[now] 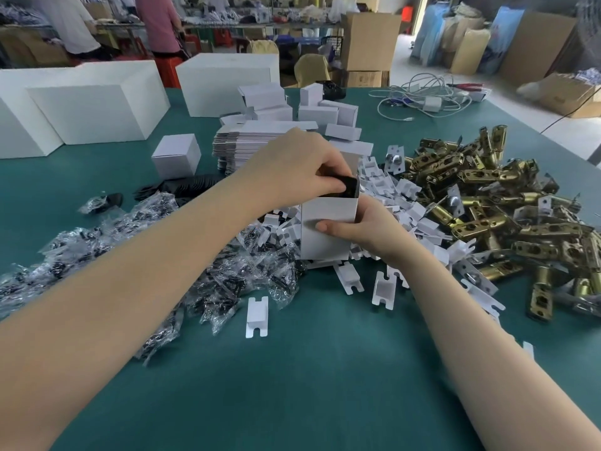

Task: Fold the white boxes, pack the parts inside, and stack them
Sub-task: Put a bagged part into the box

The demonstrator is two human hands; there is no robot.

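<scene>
Nearest the camera, a few loose white card inserts point(257, 316) lie on the green table point(309, 385) just in front of the open white box point(327, 231), which stands upright mouth-up between the two hands. The right hand point(364, 231) steadies that box from its right side, thumb laid flat across the front panel and the other fingers wrapped behind; they are out of sight. The left hand point(302, 172) sits directly above the box's mouth, fingertips pinched together on a black part point(344, 187) that is already partly inside the opening. To do this well, I would keep the box walls square with the right hand's grip and feed the part straight down, so it does not catch the rear flap. Left of the box spreads a heap of bagged screws point(130, 242); right of it, brass latches point(487, 203). Behind the box stand flat box blanks point(247, 141) and finished small boxes point(312, 109).
</scene>
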